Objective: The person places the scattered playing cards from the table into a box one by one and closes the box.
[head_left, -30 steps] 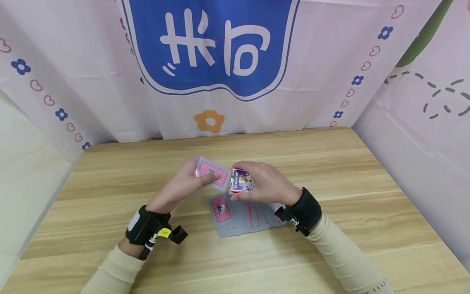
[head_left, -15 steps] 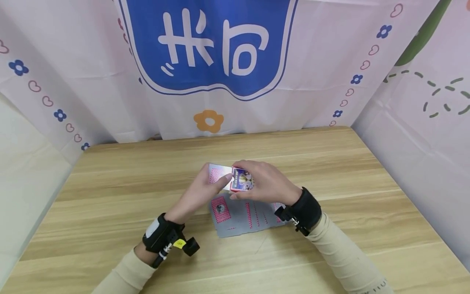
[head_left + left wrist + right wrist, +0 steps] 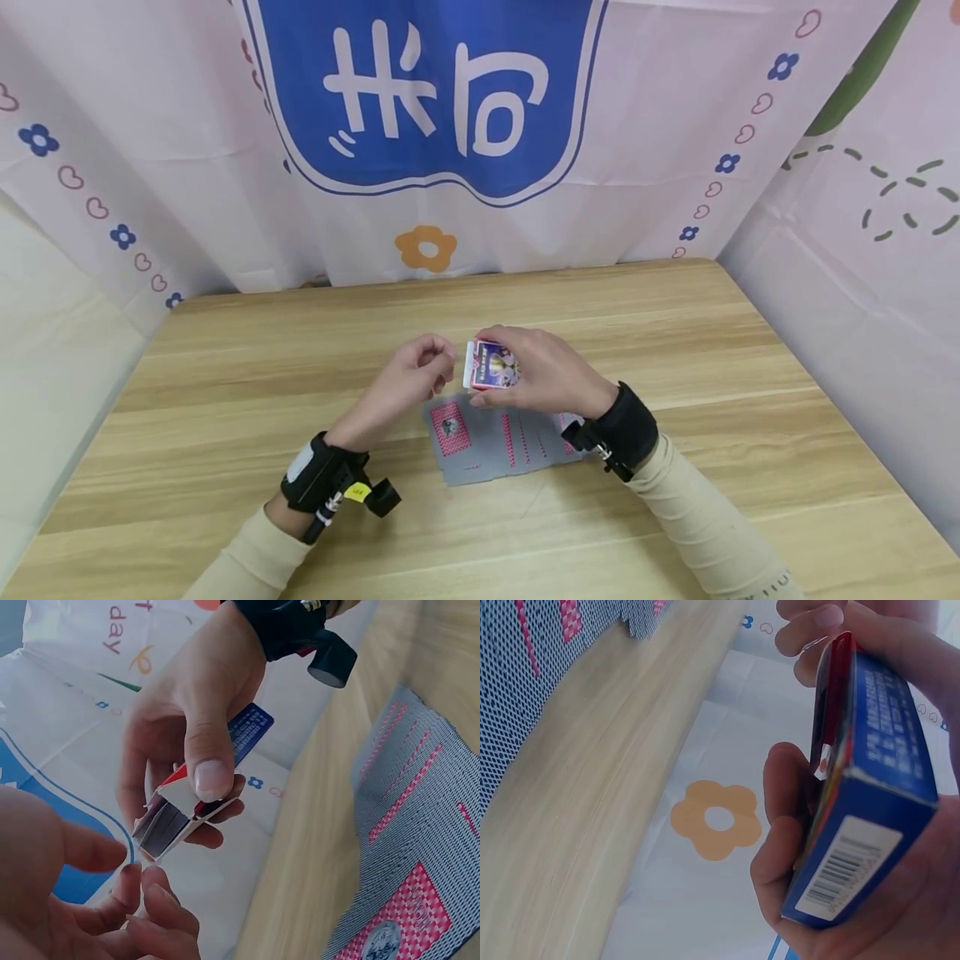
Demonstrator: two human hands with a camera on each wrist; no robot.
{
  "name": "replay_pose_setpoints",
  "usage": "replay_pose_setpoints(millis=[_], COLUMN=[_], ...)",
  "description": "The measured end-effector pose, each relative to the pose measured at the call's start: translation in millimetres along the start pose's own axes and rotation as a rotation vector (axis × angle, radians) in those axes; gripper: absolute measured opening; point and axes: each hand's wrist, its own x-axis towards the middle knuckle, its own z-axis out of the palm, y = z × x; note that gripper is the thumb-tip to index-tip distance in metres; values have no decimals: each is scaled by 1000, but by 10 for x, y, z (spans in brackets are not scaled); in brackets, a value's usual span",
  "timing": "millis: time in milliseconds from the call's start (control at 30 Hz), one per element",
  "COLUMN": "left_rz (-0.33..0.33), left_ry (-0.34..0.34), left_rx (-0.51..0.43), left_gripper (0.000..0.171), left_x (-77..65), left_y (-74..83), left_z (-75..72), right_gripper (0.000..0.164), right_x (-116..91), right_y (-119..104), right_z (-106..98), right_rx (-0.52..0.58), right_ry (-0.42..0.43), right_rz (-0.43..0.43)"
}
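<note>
My right hand point(image 3: 551, 371) grips a playing card box point(image 3: 495, 367) above the table, fingers on one side edge and thumb on the other. The box is blue with a barcode on its end in the right wrist view. Its opened end faces my left hand point(image 3: 420, 367), with a white flap point(image 3: 469, 365) sticking out. In the left wrist view, dark edges show inside that mouth. My left hand hovers just beside it with loosely bent fingers point(image 3: 169, 915) and nothing between them. Below lie overlapping playing cards point(image 3: 450, 429) with red checkered backs, partly hidden under the right hand.
The wooden table point(image 3: 225, 400) runs back to a white curtain point(image 3: 360, 233) with a blue emblem and an orange flower point(image 3: 426, 248). White side sheets stand at left and right. Black wrist straps point(image 3: 633, 429) with small cameras sit on both forearms.
My left hand brought a few red-backed cards to the box's mouth, where they went out of sight, and then drew back leftward without them. The right hand and box stayed nearly still.
</note>
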Motion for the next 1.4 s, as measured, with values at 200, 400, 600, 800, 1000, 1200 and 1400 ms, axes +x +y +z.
replay_pose_setpoints(millis=[200, 400, 600, 800, 1000, 1200, 1400], left_rz=[39, 31, 51, 6, -25, -27, -3], left_ry=[-29, -36, -23, -87, -92, -70, -78], left_rx=[72, 81, 290, 840, 937, 957, 927], left_gripper=[24, 25, 29, 63, 83, 84, 81], left_x=[9, 21, 37, 29, 28, 33, 23], left_y=[-24, -51, -95, -207, -220, -211, -207], left_z=[48, 77, 35, 94, 143, 144, 128], right_gripper=[80, 79, 82, 82, 83, 83, 80], right_x=[-8, -4, 0, -8, -11, -6, -4], right_y=[-4, -7, 10, 1, 3, 3, 1], right_z=[2, 9, 10, 13, 15, 9, 14], right_rx=[3, -11, -16, -6, -9, -11, -19], right_ry=[8, 0, 0, -13, -17, -22, -20], right_rz=[-22, -32, -19, -9, -7, -8, -15])
